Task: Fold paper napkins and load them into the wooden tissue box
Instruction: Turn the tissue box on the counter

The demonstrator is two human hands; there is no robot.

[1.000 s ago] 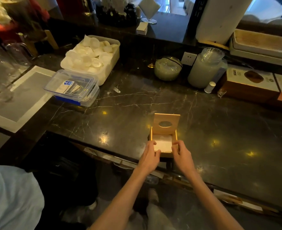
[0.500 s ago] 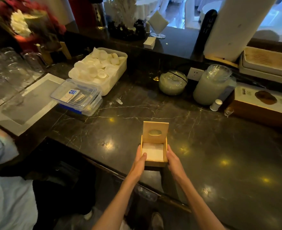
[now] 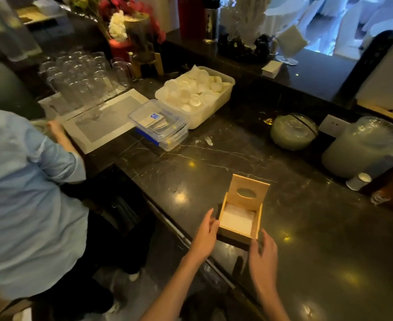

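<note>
Two bare hands flank the wooden tissue box [image 3: 239,218] on the dark marble counter [image 3: 318,228]. Left hand [image 3: 205,235], fingers extended, touches its left wall; right hand [image 3: 261,256], open, rests beside its near-right corner. White napkins [image 3: 237,217] lie inside.

Wooden tissue box [image 3: 241,217] sits near the front edge of the dark marble counter [image 3: 318,228], lid [image 3: 248,193] hinged up at the back, oval slot visible. White napkins [image 3: 236,218] lie flat inside. Left hand [image 3: 205,235] touches the box's left wall, fingers extended. Right hand [image 3: 263,256] is at the near right corner, fingers loose. Further back: clear lidded container [image 3: 159,123], white tub of small cups [image 3: 196,95]. Second person in a blue shirt [image 3: 22,200] at left.
</note>
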